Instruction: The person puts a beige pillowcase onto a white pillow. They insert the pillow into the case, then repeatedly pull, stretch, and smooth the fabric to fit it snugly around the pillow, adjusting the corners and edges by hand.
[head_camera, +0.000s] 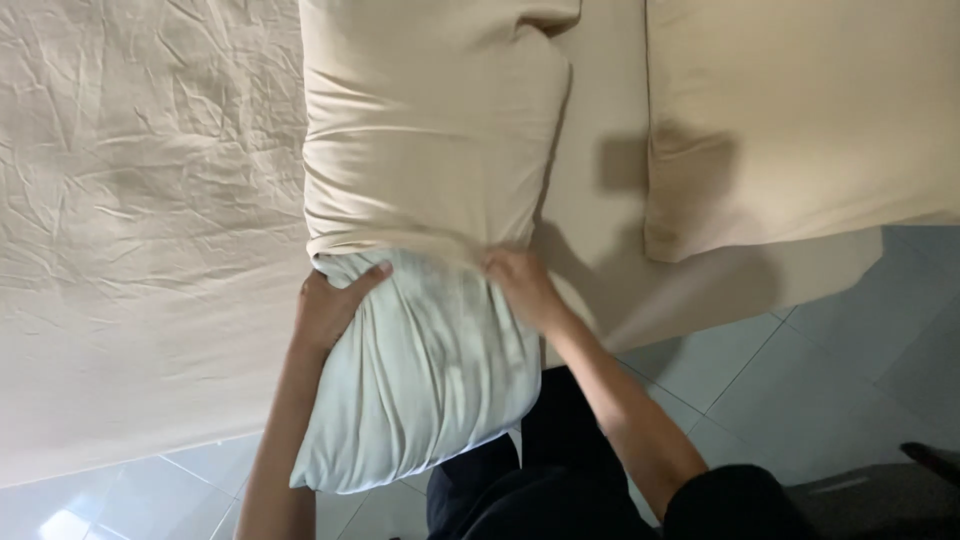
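A bed in a creased beige sheet (140, 230) stands over pale floor tiles (800, 350); my left hand (330, 305) and right hand (520, 285) grip the cream pillowcase (430, 120) mouth, about half drawn over the pale pillow (420, 390), whose lower half hangs bare off the bed's edge

A bedroom in a home, seen from above at the edge of a bed. A wrinkled cream bedsheet (140, 200) covers the mattress, and a second pillow in a matching cream case (800, 120) lies flat at the right, beside a pale white pillow (420, 380) partly inside a cream pillowcase (430, 120) at the bed's edge. Below and to the right of the bed, the floor is laid with large glossy pale blue-grey tiles (820, 340) with thin grout lines, the kind found in a household room.
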